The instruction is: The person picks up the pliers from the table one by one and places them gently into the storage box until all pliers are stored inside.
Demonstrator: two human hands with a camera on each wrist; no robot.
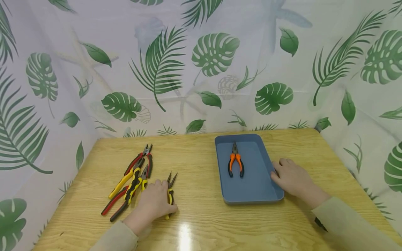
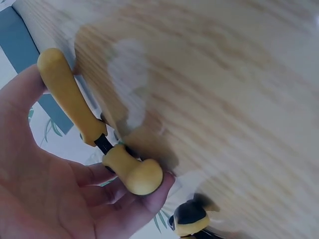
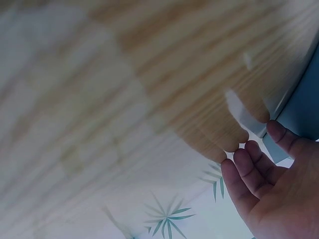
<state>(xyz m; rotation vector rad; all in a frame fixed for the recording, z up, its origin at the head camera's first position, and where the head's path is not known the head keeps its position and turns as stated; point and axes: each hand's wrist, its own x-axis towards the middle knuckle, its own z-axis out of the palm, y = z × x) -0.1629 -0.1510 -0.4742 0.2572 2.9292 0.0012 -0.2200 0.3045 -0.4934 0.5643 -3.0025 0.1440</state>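
Observation:
My left hand holds long-nose pliers with yellow and black handles by those handles, their jaws pointing away over the table. In the left wrist view the thumb lies on one yellow handle and the fingers on the other. Beside this hand lies a group of pliers with yellow-black and red-black handles, partly overlapping. My right hand rests at the right side of a blue tray, thumb at its rim, fingers relaxed on the table. Inside the tray lie orange and black long-nose pliers.
A wooden table carries everything. Behind it and at both sides hangs a white cloth printed with green leaves. Bare wood lies between the held pliers and the tray.

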